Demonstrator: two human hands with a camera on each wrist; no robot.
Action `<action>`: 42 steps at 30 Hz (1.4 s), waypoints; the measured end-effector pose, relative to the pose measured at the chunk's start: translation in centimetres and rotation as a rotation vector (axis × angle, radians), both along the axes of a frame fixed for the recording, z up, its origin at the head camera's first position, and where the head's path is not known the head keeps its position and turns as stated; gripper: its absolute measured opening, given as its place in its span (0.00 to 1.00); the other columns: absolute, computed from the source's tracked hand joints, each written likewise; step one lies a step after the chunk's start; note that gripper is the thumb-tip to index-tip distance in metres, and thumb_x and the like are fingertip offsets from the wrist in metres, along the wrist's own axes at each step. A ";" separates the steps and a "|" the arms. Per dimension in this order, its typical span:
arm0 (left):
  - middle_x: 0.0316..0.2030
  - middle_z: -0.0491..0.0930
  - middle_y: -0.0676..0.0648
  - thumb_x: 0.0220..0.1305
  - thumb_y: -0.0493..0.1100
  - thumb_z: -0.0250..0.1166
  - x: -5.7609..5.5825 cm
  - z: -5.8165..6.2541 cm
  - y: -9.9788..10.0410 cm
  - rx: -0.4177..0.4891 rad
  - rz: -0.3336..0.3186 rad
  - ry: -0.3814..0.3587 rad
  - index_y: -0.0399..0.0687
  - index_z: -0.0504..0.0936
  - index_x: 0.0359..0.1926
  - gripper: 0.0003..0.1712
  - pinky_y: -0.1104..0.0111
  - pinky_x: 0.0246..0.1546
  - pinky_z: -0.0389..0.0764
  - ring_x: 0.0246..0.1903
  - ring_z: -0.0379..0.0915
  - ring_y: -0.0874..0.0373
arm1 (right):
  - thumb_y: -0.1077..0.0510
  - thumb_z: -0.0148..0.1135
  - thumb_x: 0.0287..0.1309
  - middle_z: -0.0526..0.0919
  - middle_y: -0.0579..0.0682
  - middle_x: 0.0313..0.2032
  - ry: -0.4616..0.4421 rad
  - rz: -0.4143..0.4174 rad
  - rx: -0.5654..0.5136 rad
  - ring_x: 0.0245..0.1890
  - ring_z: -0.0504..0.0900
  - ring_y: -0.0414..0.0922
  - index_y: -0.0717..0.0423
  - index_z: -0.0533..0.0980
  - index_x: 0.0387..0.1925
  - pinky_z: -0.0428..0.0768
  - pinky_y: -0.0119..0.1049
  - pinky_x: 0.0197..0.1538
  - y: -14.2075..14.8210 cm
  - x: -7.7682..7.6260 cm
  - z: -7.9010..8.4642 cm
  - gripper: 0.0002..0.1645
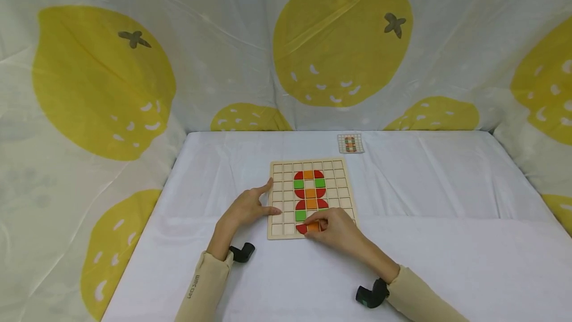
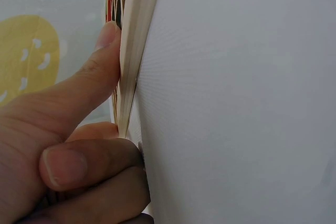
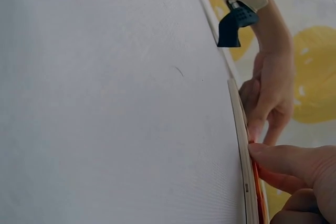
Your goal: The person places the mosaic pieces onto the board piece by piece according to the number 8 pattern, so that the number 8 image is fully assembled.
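A square wooden grid board (image 1: 277,195) lies on the white table and bears red rounded, orange and green tiles. My left hand (image 1: 246,206) is at its left side, the thumb resting on top and the index finger along the edge. In the left wrist view, the other fingers (image 2: 100,163) are bent beside the board's edge. Over the board's near side, my right hand (image 1: 337,230) pinches a red rounded tile (image 1: 301,229) between thumb and index finger. An orange tile (image 1: 314,226) shows under that hand, which covers the lower right cells.
A small pattern card (image 1: 350,143) with a similar coloured figure lies behind the board, to the right. Lemon-print cloth (image 1: 232,63) hangs around the back and sides of the table. Black wrist cameras (image 1: 373,294) stick out from both cuffs.
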State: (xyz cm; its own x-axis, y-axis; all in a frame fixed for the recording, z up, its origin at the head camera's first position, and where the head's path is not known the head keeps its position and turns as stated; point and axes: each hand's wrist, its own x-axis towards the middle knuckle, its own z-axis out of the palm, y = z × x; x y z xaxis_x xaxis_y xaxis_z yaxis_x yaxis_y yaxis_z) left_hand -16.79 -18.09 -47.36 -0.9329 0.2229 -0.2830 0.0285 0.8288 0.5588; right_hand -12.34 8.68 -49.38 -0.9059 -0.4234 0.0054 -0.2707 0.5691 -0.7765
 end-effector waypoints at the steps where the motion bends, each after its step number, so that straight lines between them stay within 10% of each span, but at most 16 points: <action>1: 0.23 0.78 0.46 0.58 0.61 0.75 0.0 0.0 0.0 0.003 0.001 -0.002 0.56 0.54 0.82 0.58 0.65 0.35 0.71 0.26 0.70 0.57 | 0.56 0.82 0.50 0.61 0.38 0.15 0.000 0.001 0.005 0.18 0.59 0.33 0.46 0.90 0.38 0.55 0.27 0.25 0.0 0.0 0.0 0.11; 42: 0.28 0.79 0.46 0.57 0.61 0.76 0.1 -0.2 0.1 0.014 0.024 0.003 0.57 0.56 0.81 0.58 0.64 0.37 0.71 0.30 0.71 0.56 | 0.54 0.80 0.53 0.62 0.36 0.13 0.098 -0.029 0.023 0.17 0.58 0.31 0.47 0.92 0.37 0.53 0.26 0.23 -0.1 0.2 -0.4 0.09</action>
